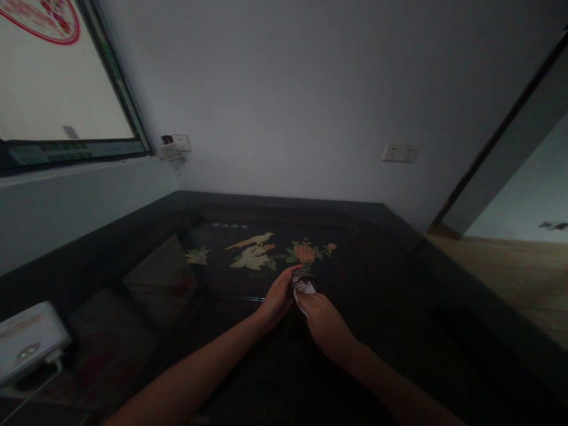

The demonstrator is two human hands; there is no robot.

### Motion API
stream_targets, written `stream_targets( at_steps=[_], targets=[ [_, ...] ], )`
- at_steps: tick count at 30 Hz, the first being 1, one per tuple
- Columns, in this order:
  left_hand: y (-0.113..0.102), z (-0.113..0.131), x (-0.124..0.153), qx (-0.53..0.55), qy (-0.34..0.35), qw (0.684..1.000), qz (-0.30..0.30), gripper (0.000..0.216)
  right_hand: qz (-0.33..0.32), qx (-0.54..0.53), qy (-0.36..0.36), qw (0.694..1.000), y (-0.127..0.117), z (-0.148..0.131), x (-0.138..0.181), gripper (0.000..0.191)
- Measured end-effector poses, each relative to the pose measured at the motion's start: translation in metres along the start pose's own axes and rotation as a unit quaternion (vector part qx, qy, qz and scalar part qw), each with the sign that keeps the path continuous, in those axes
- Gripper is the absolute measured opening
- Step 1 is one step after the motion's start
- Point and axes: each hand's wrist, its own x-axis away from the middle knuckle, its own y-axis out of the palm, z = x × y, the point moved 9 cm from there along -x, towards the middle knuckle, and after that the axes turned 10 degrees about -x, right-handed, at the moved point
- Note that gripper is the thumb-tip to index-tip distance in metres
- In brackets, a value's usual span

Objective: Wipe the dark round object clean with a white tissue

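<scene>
Over the dark table, my left hand (279,293) is closed around the left side of a small, dark, shiny thing (303,275) with a rounded rim, perhaps a cup or glass. Its exact kind is too dim to tell. A crumpled white tissue or cloth (305,288) shows at its opening. My right hand (326,319) pinches this white piece and presses it against the dark thing. The fingertips of both hands are partly hidden.
The glossy black table (275,207) bears a painted bird and flowers (304,254). A white box-shaped device (33,337) with a plugged-in cable lies at the left. Wall sockets (400,152) sit above the table's far edge. A window (66,89) is at the left.
</scene>
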Motion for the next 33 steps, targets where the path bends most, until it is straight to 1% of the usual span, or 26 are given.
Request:
stream_targets(
  at_steps=[2,3,5,7,8,9,10,11,12,14,17,19,20,22,25,28,33],
  targets=[
    [0.000,0.001,0.001,0.001,0.003,1.000,0.000,0.038,0.021,-0.103,0.048,0.993,-0.004,0.007,0.000,0.037],
    [0.001,0.001,0.001,0.000,0.004,1.000,0.000,0.037,0.035,-0.164,0.079,0.983,-0.004,0.012,0.000,0.034],
    [0.001,0.001,0.002,-0.005,0.006,1.000,-0.002,0.037,0.065,-0.290,0.137,0.945,-0.004,0.023,0.001,0.032],
    [0.001,-0.001,0.001,-0.009,0.006,1.000,-0.002,0.038,0.093,-0.391,0.174,0.899,-0.002,0.030,0.001,0.032],
    [0.000,-0.001,0.001,-0.009,0.007,1.000,-0.003,0.038,0.106,-0.423,0.182,0.882,-0.002,0.032,0.002,0.033],
    [0.000,-0.002,0.000,-0.008,0.008,1.000,-0.003,0.038,0.115,-0.438,0.184,0.872,-0.003,0.032,0.001,0.034],
    [0.000,-0.002,0.000,-0.008,0.011,1.000,-0.002,0.038,0.117,-0.441,0.182,0.871,-0.004,0.032,0.001,0.034],
    [-0.001,-0.002,0.000,-0.009,0.014,1.000,-0.002,0.038,0.115,-0.431,0.176,0.878,-0.006,0.030,0.000,0.032],
    [-0.001,-0.001,0.000,-0.011,0.016,1.000,-0.002,0.038,0.109,-0.409,0.165,0.891,-0.008,0.028,0.000,0.031],
    [-0.001,-0.001,0.001,-0.014,0.018,1.000,-0.002,0.039,0.084,-0.334,0.140,0.928,-0.011,0.022,-0.001,0.027],
    [0.000,0.000,0.001,-0.009,0.015,1.000,-0.002,0.039,0.041,-0.174,0.081,0.981,-0.011,0.011,-0.002,0.028],
    [0.000,0.001,0.002,-0.004,0.014,1.000,-0.001,0.040,0.017,-0.056,0.019,0.998,-0.008,0.002,-0.002,0.035],
    [0.001,0.002,0.002,-0.004,0.012,1.000,-0.001,0.040,0.008,0.000,-0.013,1.000,-0.006,-0.003,-0.002,0.039],
    [0.001,0.001,0.002,-0.008,0.006,1.000,-0.002,0.041,-0.007,0.096,-0.063,0.993,-0.001,-0.010,-0.001,0.041],
    [0.001,0.001,0.002,-0.018,0.001,1.000,-0.002,0.042,-0.003,0.186,-0.094,0.978,0.002,-0.015,0.000,0.038],
    [-0.001,0.000,0.000,-0.017,0.004,1.000,0.002,0.041,0.011,0.214,-0.101,0.972,0.001,-0.016,0.000,0.036],
    [-0.003,-0.003,-0.002,-0.012,0.005,1.000,0.006,0.039,0.020,0.196,-0.084,0.977,-0.001,-0.011,-0.002,0.032]
  ],
)
